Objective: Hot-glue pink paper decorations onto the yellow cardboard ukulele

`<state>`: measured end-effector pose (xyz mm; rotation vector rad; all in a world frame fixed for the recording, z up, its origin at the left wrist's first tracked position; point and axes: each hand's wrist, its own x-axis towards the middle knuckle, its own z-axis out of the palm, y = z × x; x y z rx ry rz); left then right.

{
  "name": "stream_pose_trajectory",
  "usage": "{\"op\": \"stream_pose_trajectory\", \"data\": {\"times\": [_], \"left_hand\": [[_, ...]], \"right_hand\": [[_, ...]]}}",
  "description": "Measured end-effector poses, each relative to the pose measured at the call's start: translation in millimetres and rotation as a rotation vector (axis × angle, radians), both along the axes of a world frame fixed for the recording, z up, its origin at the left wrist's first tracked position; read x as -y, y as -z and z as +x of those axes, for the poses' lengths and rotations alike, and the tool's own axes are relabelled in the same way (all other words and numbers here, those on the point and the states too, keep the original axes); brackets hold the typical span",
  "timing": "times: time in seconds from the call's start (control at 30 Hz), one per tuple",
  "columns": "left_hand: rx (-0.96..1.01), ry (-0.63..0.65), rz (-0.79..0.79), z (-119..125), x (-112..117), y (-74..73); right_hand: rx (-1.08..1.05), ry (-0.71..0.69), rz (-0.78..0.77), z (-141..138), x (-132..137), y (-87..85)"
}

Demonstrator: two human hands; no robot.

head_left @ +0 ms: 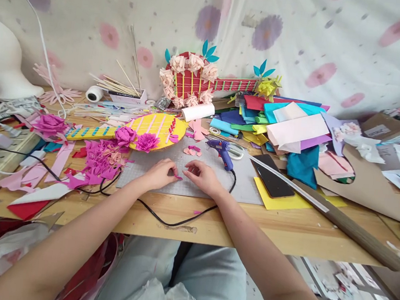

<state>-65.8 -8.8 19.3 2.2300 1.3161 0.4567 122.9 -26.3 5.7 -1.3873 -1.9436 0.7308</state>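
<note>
Over the grey cutting mat [249, 191], my left hand [161, 173] is closed with thumb and fingers pinched on a small magenta paper piece [178, 178]. Just beside it, my right hand [203, 176] has loosely bent fingers, and no object shows in them. Several pink and magenta paper petals [192, 150] lie on the mat beyond both hands. A blue glue gun [223, 152] rests to the right of them, its black cord looping toward me. Behind my left hand sits a yellow paper guitar [159, 128] with pink strings and magenta flowers.
Magenta scraps [99, 165] are heaped at the left. To the right lie a phone [272, 175], a metal ruler [290, 183], a cardboard tube [350, 225] and stacked coloured sheets [296, 127]. A red paper guitar [189, 84] leans at the back.
</note>
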Motion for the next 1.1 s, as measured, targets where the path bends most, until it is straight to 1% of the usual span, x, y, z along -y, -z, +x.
{"op": "stream_pose_trajectory", "data": {"times": [0.1, 0.2, 0.3, 0.37, 0.47, 0.57, 0.63, 0.7, 0.73, 0.8, 0.9, 1.0, 1.1], "left_hand": [[0.147, -0.058, -0.06, 2, -2, 4.2], [0.3, -0.063, -0.125, 8, -6, 7.3], [0.385, -0.075, -0.119, 16, -11, 12.1], [0.423, -0.086, -0.103, 20, -13, 16.5], [0.51, -0.069, -0.108, 22, -14, 21.1], [0.682, -0.08, -0.18, 22, -15, 20.6], [0.787, -0.157, -0.242, 24, -16, 19.2], [0.857, -0.263, -0.276, 27, -17, 19.2], [0.875, -0.301, -0.28, 29, -18, 20.0], [0.886, -0.336, -0.264, 32, -20, 22.5], [0.869, -0.338, -0.231, 33, -21, 25.9], [0.859, -0.339, -0.237, 32, -22, 25.8], [0.819, -0.304, -0.237, 31, -20, 23.3]], "right_hand": [[-0.004, -0.035, 0.028, -3, 1, 0.4], [0.032, -0.015, 0.082, -7, 0, 1.9], [0.023, 0.004, 0.112, -8, -1, 4.7], [-0.01, 0.033, 0.097, -8, -2, 7.2], [-0.144, 0.097, 0.037, -8, -6, 11.0], [-0.395, 0.141, -0.056, -10, -13, 12.8], [-0.532, 0.145, -0.14, -13, -19, 12.8], [-0.598, 0.146, -0.209, -17, -23, 12.7], [-0.616, 0.147, -0.23, -18, -24, 12.6], [-0.637, 0.15, -0.254, -19, -26, 12.2], [-0.632, 0.1, -0.304, -16, -26, 7.4], [-0.559, 0.018, -0.36, -7, -29, -3.9], [-0.478, -0.04, -0.339, -2, -38, -14.0]]}}
